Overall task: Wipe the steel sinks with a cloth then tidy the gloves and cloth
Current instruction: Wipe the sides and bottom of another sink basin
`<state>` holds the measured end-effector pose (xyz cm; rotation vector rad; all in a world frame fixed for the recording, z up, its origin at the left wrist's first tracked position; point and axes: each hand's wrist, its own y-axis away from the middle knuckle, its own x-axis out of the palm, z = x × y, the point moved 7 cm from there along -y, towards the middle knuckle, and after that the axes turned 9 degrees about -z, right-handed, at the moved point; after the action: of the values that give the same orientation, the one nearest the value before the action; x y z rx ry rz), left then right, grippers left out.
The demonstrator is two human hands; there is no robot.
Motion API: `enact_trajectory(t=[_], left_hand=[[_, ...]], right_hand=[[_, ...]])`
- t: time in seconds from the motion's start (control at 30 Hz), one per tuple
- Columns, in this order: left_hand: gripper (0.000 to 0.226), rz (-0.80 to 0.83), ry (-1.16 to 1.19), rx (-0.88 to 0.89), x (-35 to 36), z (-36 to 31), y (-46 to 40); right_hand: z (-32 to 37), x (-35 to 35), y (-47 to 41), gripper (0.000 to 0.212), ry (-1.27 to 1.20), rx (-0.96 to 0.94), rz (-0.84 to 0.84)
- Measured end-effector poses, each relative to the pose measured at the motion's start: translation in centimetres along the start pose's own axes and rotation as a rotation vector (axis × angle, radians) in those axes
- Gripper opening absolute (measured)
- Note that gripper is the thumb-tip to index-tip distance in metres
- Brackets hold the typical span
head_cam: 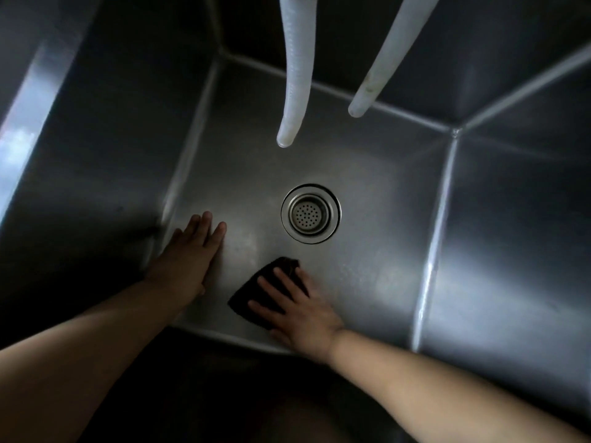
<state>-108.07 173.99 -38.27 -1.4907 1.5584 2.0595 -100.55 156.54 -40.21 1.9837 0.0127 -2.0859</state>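
Dark cloth (256,290) flat on steel sink (367,251) floor, near drain

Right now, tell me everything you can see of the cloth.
The cloth is dark, nearly black, soft fabric bunched into a rough wedge. It lies flat on the sink floor, toward the near wall, just this side of the drain without touching it. The right hand presses on it with spread fingers, covering its right part.

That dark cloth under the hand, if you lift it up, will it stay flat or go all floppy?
Probably floppy: the dark cloth lies folded and soft-edged on the sink floor under the right hand, so it would likely droop from a grip. It looks thin, so likely light. On smooth steel it should slide easily when pushed. The left hand rests flat beside it.
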Motion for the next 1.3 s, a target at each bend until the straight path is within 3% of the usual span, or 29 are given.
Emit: enact_trajectory(t=[0.1, 0.17, 0.3, 0.37, 0.53, 0.73, 0.97, 1.13, 1.3], left_hand=[[0.118, -0.01, 0.025, 0.0, 0.0, 0.0, 0.0], [0.121, -0.008, 0.056, -0.011, -0.1, 0.1, 0.1], [0.121, -0.004, 0.052, -0.02, -0.2, 0.1, 0.1], [0.12, -0.003, 0.028, -0.027, -0.4, 0.1, 0.1], [0.097, -0.016, 0.045, -0.036, -0.6, 0.2, -0.1], [0.091, -0.005, 0.054, -0.027, -0.7, 0.3, -0.5], [0.097, -0.018, 0.044, -0.038, -0.3, 0.6, -0.8], [0.104, -0.014, 0.06, -0.034, -0.4, 0.7, -0.6], [0.098, -0.031, 0.06, -0.026, -0.3, 0.7, -0.7]], right_hand=[[-1.7, 0.0, 3.1, 0.059, 0.059, -0.196, -0.033], [-4.3, 0.0, 4.8, 0.061, 0.091, -0.186, -0.039], [-11.9, -0.5, 5.5, 0.076, 0.098, 0.271, -0.043], [-15.5, -1.1, 4.8, 0.074, 0.097, 0.494, -0.055], [-22.3, -2.3, 0.3, 0.064, 0.027, 0.785, -0.089], [-22.8, -4.3, -11.6, 0.061, -0.048, 0.807, -0.227], [-16.9, -5.4, -26.5, 0.062, -0.092, 0.529, -0.21], [-19.7, -6.4, -27.4, 0.07, -0.06, 0.442, -0.232], [-23.1, -6.2, -23.8, 0.069, -0.073, 0.587, -0.26]])
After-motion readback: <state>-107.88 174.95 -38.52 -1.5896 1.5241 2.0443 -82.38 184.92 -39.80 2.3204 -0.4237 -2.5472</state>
